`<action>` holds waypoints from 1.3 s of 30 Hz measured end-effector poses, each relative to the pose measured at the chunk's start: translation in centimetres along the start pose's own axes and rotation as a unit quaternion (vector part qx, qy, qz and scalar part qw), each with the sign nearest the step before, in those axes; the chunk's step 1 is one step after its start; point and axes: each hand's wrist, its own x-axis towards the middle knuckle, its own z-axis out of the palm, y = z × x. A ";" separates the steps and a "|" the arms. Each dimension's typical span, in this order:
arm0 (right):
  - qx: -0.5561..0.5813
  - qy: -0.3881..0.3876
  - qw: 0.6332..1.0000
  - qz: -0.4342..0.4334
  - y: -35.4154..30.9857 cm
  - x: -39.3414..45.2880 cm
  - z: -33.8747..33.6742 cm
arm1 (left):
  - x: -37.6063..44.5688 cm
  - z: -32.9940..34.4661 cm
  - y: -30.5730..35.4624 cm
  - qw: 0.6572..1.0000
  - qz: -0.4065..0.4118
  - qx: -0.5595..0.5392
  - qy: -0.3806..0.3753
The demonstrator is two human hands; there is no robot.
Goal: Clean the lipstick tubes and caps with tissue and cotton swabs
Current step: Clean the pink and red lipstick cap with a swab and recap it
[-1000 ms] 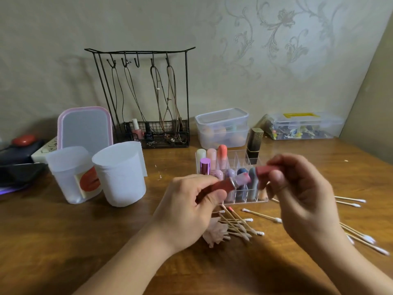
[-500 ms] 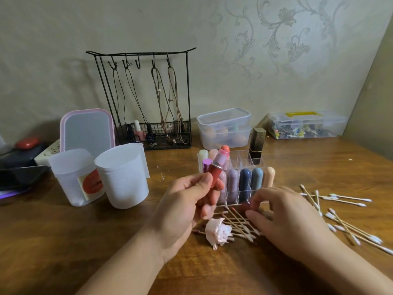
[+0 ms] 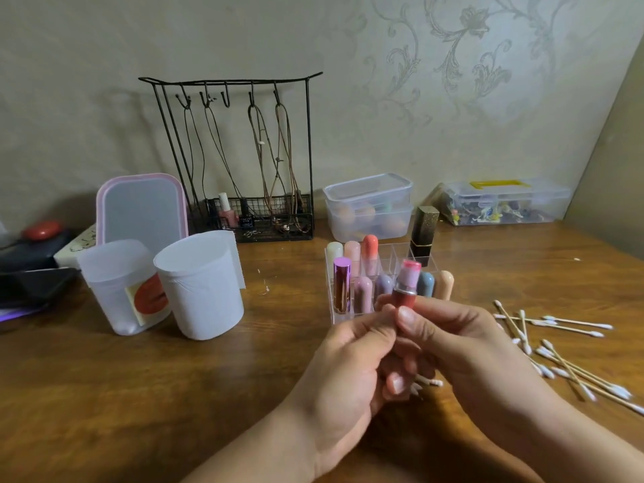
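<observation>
An uncapped red lipstick tube [image 3: 405, 286] with a clear collar and a pink tip stands upright between both hands. My left hand [image 3: 348, 378] grips its lower part, and the thumb and fingers of my right hand [image 3: 481, 350] press on its base from the right. Right behind it is a clear organizer [image 3: 392, 261] holding several pastel lipsticks, a purple tube [image 3: 342, 287] and a black-gold tube [image 3: 423, 231]. Loose cotton swabs [image 3: 557, 350] lie on the table to the right. One swab tip [image 3: 432, 382] shows under my hands. The cap and the tissue are hidden.
Two white cups [image 3: 200, 284] stand at the left, with a pink-framed mirror [image 3: 143, 207] behind them. A black wire jewelry rack [image 3: 240, 162] and clear plastic boxes [image 3: 369, 203] line the wall. Dark items sit at the far left edge.
My right hand took the cap off the tube, went down to the table by the swabs, then came back up to the tube. The tube turned from lying sideways to upright.
</observation>
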 end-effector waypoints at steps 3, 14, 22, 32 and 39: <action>-0.005 0.070 0.997 -0.035 -0.5 0.2 -0.6 | -0.3 -1.4 1.0 0.926 0.115 0.360 0.007; -0.143 0.095 0.985 0.004 0.0 0.4 -1.7 | -0.6 -5.1 4.1 0.681 0.115 0.720 0.068; -0.128 0.090 0.988 -0.006 -0.3 0.2 -1.6 | 1.0 -7.1 3.8 0.683 0.036 0.697 0.217; -0.090 0.059 0.993 -0.045 -0.2 0.2 -1.4 | 1.8 -8.0 3.8 0.696 0.112 0.659 0.262; 0.018 -0.065 0.997 -0.032 0.0 0.1 -2.0 | 0.3 -3.5 3.3 0.913 0.170 0.367 0.047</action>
